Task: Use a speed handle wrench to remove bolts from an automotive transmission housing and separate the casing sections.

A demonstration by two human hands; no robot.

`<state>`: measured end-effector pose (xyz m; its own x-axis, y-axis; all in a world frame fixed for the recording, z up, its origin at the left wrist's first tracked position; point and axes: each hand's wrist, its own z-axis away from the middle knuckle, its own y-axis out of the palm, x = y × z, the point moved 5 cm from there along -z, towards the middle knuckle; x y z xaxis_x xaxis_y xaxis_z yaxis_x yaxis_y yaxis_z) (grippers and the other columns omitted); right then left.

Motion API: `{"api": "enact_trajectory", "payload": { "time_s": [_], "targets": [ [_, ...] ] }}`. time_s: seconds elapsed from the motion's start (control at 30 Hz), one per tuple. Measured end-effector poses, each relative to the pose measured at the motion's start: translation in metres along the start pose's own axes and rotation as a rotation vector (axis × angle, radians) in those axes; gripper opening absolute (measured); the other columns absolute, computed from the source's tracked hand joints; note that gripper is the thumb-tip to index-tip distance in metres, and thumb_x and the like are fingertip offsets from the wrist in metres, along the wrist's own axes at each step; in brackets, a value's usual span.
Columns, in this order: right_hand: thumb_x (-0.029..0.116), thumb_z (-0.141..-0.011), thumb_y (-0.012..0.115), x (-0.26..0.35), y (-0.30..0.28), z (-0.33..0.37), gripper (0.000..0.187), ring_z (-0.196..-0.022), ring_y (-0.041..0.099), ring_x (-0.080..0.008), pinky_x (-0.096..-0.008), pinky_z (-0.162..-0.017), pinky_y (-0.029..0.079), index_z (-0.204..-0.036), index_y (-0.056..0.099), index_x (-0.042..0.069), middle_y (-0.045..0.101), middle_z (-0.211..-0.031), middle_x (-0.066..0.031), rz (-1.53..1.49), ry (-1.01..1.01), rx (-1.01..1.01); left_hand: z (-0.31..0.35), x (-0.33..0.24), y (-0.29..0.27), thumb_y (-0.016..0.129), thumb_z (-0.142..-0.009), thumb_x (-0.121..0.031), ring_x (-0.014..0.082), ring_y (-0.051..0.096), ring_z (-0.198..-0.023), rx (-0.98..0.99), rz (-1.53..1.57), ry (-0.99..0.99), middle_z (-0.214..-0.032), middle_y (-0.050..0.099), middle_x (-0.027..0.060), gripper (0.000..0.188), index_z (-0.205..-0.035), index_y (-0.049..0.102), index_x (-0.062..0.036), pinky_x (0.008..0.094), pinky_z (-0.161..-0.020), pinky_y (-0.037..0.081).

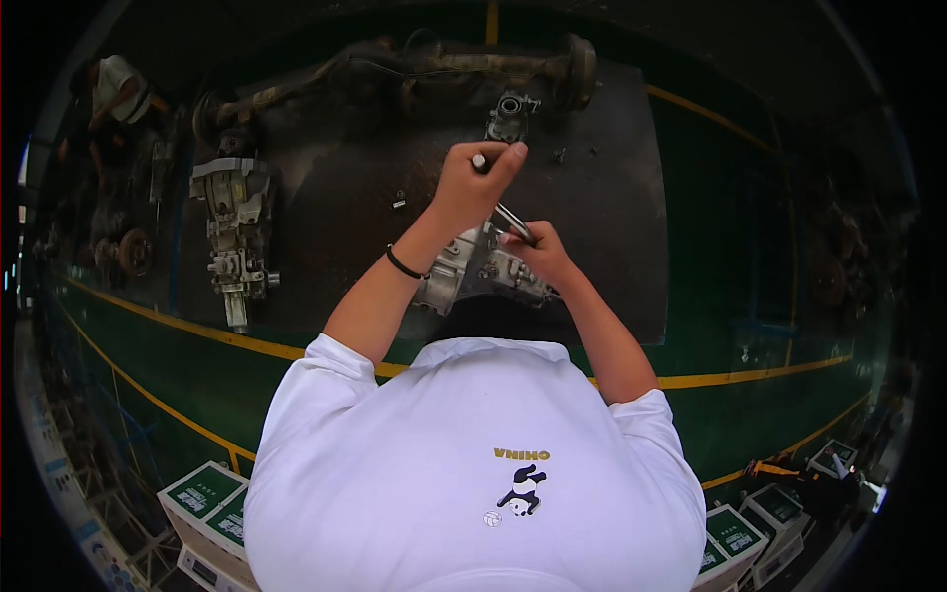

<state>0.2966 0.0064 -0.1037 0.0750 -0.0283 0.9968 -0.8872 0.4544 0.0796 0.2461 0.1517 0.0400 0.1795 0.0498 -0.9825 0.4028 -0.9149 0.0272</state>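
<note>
While both arms reach forward over the worktop [335, 222], a smooth metal bar [512, 222] slants between them, above the pale metal castings [446, 279] nearest the body. Left hand [472, 189]: closed in a fist round the bar's upper part, a bright round end poking out beside the thumb. Right hand [543, 256]: lower, fingers curled shut on the other end; fingertip detail too small to read.

Handling, by judgement: bar stiff and solid, modest weight, not fragile; the polished shank may turn slippery with any oil. Best held as here, one hand near each end. Castings look rigid and heavy for their bulk; solid outer walls would make the safer hold, away from machined edges. Whether they form one unit or two, cannot tell.

Farther off, a small housing [508, 116] shows a round bore; its inside is too dark to read. Gearbox [237, 222] lies to the left, long axle [454, 62] across the far side; both probably a two-person lift.

Containers: white boxes with green tops [204, 490] at lower left, similar boxes [732, 538] at lower right. Contents not visible.
</note>
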Motion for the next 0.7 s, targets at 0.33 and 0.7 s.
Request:
{"api": "enact_trajectory", "payload": {
  "time_s": [0.33,0.7],
  "targets": [
    [0.021,-0.097,0.068,0.003,0.041,-0.063,0.025,-0.077,0.061,-0.0114,-0.0326,-0.066,0.049,-0.08,0.069,0.002,0.066,-0.09,-0.0105,0.317,-0.185,0.103,0.034,0.002,0.112,0.068,-0.095,-0.021,0.0226,0.056,-0.048,0.343,-0.207,0.153,-0.058,0.061,0.0135,0.029,-0.076,0.07,0.0002,0.0329,-0.05,0.045],
    [0.009,-0.085,0.075,0.019,0.008,0.034,0.018,-0.072,0.059,-0.0164,-0.0315,-0.067,0.047,-0.078,0.061,0.001,0.061,-0.07,-0.007,0.275,-0.036,0.171,0.032,-0.016,0.029,0.06,-0.099,-0.015,0.0082,0.041,-0.044,-0.11,-0.195,0.17,-0.051,0.038,0.0056,0.039,-0.064,0.05,-0.0001,0.0314,-0.042,0.029]
  ]
}}
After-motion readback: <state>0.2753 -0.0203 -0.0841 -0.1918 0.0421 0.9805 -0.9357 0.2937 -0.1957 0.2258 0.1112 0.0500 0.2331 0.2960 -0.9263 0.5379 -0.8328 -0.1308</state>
